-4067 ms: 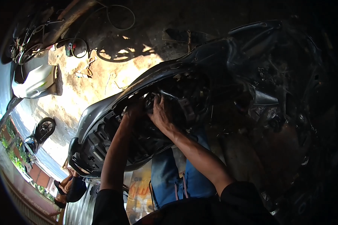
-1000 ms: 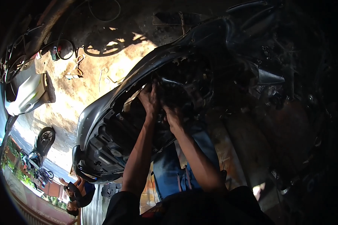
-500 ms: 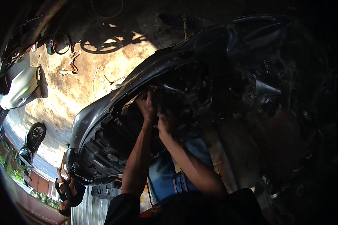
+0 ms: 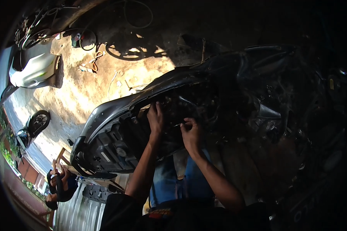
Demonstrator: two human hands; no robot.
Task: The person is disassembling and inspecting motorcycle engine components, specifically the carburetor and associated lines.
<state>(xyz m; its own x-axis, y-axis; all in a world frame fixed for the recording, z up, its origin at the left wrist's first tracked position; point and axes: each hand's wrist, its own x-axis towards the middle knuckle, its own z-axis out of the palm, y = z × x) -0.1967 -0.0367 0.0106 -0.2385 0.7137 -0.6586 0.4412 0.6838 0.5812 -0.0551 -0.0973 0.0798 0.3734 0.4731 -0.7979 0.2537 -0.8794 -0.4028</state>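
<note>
A dark scooter body (image 4: pixel 112 104) lies across the middle, its long curved side panel edging an open cavity with black plastic inside. My left hand (image 4: pixel 155 119) reaches over the cavity, fingers stretched toward the panel's inner edge; what the fingertips touch is lost in shadow. To its right, my right hand (image 4: pixel 191 134) is raised over the dark inner parts. Its fingers are curled and the thumb and forefinger pinch together. A small glint shows by the fingertips, but I cannot make out what is held.
A white and green fairing (image 4: pixel 36 71) lies on sunlit ground at the left. Near it are an orange strap (image 4: pixel 94 63) and a parked motorcycle (image 4: pixel 34 125). Another person (image 4: pixel 61 181) sits at the lower left, by a ribbed metal sheet (image 4: pixel 79 208). The right side is deep in shadow.
My right hand has moved away from the left one, rightward, and its fingers now show in a pinch. The left hand remains at the cavity. The whole view has shifted slightly.
</note>
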